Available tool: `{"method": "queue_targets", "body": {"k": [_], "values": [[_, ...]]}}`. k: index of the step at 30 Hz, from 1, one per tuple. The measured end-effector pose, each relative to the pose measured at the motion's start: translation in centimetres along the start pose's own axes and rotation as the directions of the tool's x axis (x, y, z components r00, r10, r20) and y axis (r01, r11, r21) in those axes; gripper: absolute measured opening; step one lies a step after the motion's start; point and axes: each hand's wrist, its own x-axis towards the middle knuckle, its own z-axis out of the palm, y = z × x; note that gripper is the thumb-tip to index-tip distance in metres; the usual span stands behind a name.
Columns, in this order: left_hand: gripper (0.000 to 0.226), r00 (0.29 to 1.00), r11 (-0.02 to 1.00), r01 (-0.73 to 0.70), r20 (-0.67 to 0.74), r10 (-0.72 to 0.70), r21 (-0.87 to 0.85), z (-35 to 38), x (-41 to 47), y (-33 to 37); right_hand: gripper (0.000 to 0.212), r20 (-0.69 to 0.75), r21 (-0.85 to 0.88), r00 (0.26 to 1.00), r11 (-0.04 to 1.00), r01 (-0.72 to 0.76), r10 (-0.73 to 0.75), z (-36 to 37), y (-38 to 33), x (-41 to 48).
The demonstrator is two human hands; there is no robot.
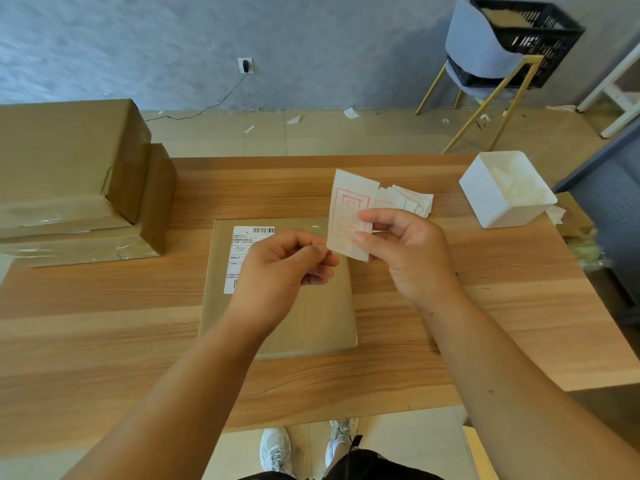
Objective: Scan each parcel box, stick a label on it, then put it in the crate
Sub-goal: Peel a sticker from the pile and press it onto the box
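A flat brown parcel box lies in the middle of the wooden table, with a white shipping label stuck at its upper left. Above the box I hold a white label with red print. My right hand pinches its right edge. My left hand pinches its lower left corner between thumb and fingers. A black crate stands on a chair at the far right.
Stacked brown boxes fill the table's left end. A loose pile of labels lies behind my right hand, beside a white tub at the right edge. Paper scraps litter the floor beyond the table.
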Motion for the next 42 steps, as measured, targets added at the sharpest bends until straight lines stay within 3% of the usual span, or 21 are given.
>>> {"method": "queue_targets", "body": {"k": [16, 19, 22, 26, 30, 36, 42], "values": [[0.019, 0.994, 0.995, -0.095, 0.055, 0.094, 0.016, -0.4, -0.1, 0.8, 0.027, 0.024, -0.062, 0.999, 0.998, -0.027, 0.029, 0.5, -1.0, -0.2], [0.021, 0.992, 0.992, -0.116, 0.05, 0.114, 0.047, -0.5, -0.1, 0.7, 0.025, -0.024, -0.27, 1.0, 0.963, 0.001, -0.007, 0.7, -1.0, -0.6], [0.023, 0.992, 0.987, -0.127, 0.022, 0.126, 0.098, -0.7, -0.1, 0.4, 0.019, -0.08, -0.553, 0.985, 0.829, 0.084, -0.153, 0.9, -1.0, -1.3], [0.02, 0.988, 0.973, -0.153, 0.016, 0.152, 0.174, -1.2, -0.1, 0.1, 0.015, 0.095, -0.453, 0.98, 0.869, 0.2, -0.176, 1.5, -1.4, -2.2], [0.023, 0.982, 0.96, -0.183, 0.083, 0.169, 0.211, -1.5, -0.4, 0.1, 0.009, 0.188, -0.398, 0.975, 0.898, 0.185, -0.118, 2.3, -1.6, -2.5], [0.017, 0.97, 0.945, -0.214, 0.165, 0.176, 0.248, -2.6, -1.0, 0.4, 0.01, 0.144, -0.397, 0.987, 0.91, 0.124, -0.072, 2.9, -1.2, -3.3], [0.034, 0.996, 0.986, -0.066, 0.062, 0.057, 0.156, -3.0, -1.0, -0.7, 0.017, -0.123, -0.298, 0.992, 0.953, -0.063, 0.027, 3.6, 0.2, -3.8]]}}
